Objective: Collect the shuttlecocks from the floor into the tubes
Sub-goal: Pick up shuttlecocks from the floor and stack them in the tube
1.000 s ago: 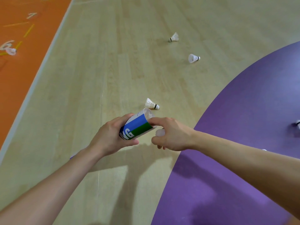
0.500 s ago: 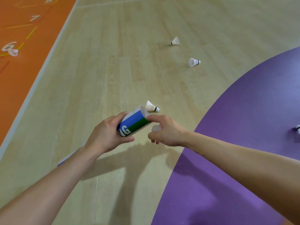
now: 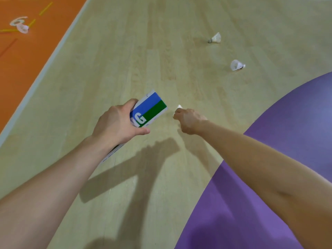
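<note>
Head view: my left hand (image 3: 118, 125) gripped blue-green-white cardboard tube (image 3: 149, 109), mouth tilted away. My right hand (image 3: 188, 120) closed around white feather shuttlecock (image 3: 179, 106) beside tube. Two white shuttlecocks (image 3: 215, 38) (image 3: 236, 65) lay farther on wooden floor (image 3: 143, 51).

Mostly hidden behind the right hand (image 3: 189, 120): a shuttlecock (image 3: 179, 106), only a white tip showing past the knuckles; grip on it not discernible. Covered at mid-length by the left hand (image 3: 118, 125): the tube (image 3: 150, 109), its lower end partly concealed under the wrist, lettering readable only as a "G". Blurred on the orange floor (image 3: 23, 56): another shuttlecock (image 3: 23, 29) over a painted numeral. Cut off by the lower edge: both forearms.
</note>
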Tool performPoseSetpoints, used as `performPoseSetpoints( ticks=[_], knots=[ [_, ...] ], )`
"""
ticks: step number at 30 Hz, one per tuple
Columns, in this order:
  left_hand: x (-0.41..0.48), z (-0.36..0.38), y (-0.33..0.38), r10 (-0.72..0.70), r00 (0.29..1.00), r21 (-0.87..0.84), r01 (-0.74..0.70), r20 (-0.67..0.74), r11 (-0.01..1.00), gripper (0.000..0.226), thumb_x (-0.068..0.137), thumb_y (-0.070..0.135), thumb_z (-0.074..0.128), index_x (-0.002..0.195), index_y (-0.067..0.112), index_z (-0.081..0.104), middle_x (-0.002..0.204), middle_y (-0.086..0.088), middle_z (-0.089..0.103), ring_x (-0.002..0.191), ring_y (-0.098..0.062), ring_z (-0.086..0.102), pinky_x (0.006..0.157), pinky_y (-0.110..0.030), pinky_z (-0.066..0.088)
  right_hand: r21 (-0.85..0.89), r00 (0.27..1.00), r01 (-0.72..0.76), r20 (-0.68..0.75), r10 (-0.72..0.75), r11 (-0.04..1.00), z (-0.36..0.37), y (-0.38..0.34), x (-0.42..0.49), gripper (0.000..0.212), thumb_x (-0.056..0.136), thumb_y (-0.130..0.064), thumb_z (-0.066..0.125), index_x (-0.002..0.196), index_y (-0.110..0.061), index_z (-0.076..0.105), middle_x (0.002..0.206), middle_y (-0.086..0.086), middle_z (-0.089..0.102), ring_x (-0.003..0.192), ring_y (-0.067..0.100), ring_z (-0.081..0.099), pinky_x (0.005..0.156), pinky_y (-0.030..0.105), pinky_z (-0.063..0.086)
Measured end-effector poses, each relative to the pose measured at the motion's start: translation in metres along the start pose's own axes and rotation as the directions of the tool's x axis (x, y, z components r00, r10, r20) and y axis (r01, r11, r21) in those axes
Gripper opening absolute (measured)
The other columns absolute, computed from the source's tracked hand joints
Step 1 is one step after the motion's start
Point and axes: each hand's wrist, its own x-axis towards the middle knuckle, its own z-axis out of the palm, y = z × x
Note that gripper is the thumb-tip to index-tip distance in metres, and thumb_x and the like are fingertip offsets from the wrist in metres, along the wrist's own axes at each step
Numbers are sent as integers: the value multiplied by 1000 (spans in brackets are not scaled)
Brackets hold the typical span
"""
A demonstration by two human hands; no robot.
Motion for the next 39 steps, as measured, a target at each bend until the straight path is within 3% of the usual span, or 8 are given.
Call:
performPoseSetpoints(
  ticks=[7,19,21,24,26,29,35,39],
  knots=[
    [4,4,9,-14,999,79,11,44,997,69,71,62,93,124,37,56,95,12,71,83,-22,69,74,-41,60,-112,1000,-17,5,18,994,20,18,54,49,103,-14,53,151,-12,46,162,4,37,121,39,64,100,48,54],
    [-7,20,-10,10,994,101,-22,109,995,69,71,62,93,126,44,54,94,16,67,82,-13,66,70,-36,57,171,944,-279,-133,302,945,14,30,57,9,96,-9,61,96,-10,69,94,8,68,89,30,69,71,37,56],
    [-7,22,-15,5,995,69,-12,103,998,71,70,61,94,127,46,54,93,18,68,82,-12,67,72,-38,59,501,886,-332,-126,447,799,0,25,50,10,95,-9,61,95,-11,71,88,6,71,78,26,69,61,32,54],
    [-6,24,-21,-10,996,25,7,85,1000,75,70,61,95,132,45,55,94,19,69,84,-12,68,75,-38,60,938,815,-246,63,576,246,-21,10,31,7,90,-15,79,93,-11,74,84,5,76,69,19,73,60,34,61],
    [-7,23,-23,-34,997,-8,34,69,999,80,71,61,95,137,43,54,97,19,70,87,-12,69,76,-37,59,986,831,-154,164,532,-63,-34,-5,15,13,88,-13,84,95,-8,74,81,6,77,65,18,73,62,33,61],
    [-14,19,-28,-56,998,-38,57,31,998,84,73,63,94,142,40,52,103,17,73,91,-16,71,78,-38,59,980,870,-52,140,473,-194,-56,-29,-8,18,90,-12,83,101,-1,74,80,8,75,66,19,71,66,34,63],
    [-38,-2,-40,-79,996,3,80,-28,997,91,76,64,91,152,39,48,106,11,75,91,-18,72,78,-39,60,999,962,-1,11,273,-37,-86,-81,-47,13,92,-14,81,94,-6,71,83,13,74,70,22,70,71,39,65],
    [-53,-19,-44,-62,996,20,63,-68,998,88,74,61,94,148,41,49,105,13,74,92,-18,72,79,-40,61,999,992,-39,39,-117,2,-95,-102,-66,13,99,-8,67,110,-10,72,88,16,74,71,28,69,70,41,57]
  ],
)
